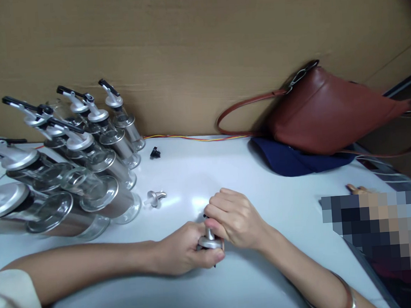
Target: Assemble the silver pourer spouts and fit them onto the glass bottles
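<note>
A silver bottle pourer [211,243] is between my two hands above the white table. My left hand [184,251] is closed round its disc-shaped collar, with the thumb along the near side. From above, my right hand [233,217] grips the narrow spout end in bent fingers, which hide most of the tip. A small dark bit shows under the collar. Beyond my hands lies another silver pourer spout [155,198] on its side. Farther back sits a small black plastic piece [155,153].
Several glass bottles with metal sleeves [105,198] and lever pourers crowd the left. A brown leather bag [332,110] rests on a navy cap [290,160] at back right. Thin wires [190,137] run along the cardboard wall [184,57]. Another person's hand [361,189] appears at right, partly pixelated.
</note>
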The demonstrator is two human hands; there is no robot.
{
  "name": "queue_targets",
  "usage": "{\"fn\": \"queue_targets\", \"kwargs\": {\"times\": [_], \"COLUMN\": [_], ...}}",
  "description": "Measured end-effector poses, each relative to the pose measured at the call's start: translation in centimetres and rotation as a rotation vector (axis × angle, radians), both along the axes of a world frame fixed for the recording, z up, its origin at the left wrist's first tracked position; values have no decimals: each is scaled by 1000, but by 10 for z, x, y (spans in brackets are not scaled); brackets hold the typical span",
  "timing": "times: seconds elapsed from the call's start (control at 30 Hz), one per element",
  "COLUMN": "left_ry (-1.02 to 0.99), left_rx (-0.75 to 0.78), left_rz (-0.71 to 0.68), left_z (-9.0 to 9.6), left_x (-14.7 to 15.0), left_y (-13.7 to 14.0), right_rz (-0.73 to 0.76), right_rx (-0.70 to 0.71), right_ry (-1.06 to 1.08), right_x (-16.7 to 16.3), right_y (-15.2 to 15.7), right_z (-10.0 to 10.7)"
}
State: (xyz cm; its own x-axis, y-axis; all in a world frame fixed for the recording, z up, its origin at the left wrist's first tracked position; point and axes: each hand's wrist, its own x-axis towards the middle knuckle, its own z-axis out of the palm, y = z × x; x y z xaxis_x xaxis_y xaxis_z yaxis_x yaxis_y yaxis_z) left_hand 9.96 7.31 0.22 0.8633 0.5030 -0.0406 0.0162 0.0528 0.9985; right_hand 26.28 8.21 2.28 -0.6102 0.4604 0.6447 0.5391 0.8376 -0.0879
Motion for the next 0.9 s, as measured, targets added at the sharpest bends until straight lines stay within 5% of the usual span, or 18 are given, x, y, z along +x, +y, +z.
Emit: {"fn": "queue_targets", "kwargs": {"times": [0.4,0.53,0.77,0.9], "left_ry": [-18,57,76,132], "left_rx": [52,58,150,54], "left_rz": [73,25,-30,49], "left_z": [3,-1,-1,5], "left_x": [0,0,-1,-1], "left_y": [4,1,-1,0], "right_rz": [70,29,-4,-227], "right_rx": [-188,-129,-333,-503], "right_ry": [-20,-72,364,428], "right_x": [2,0,0,11], "right_y": [-2,-3,-8,-1], "right_z": [2,1,3,9]}}
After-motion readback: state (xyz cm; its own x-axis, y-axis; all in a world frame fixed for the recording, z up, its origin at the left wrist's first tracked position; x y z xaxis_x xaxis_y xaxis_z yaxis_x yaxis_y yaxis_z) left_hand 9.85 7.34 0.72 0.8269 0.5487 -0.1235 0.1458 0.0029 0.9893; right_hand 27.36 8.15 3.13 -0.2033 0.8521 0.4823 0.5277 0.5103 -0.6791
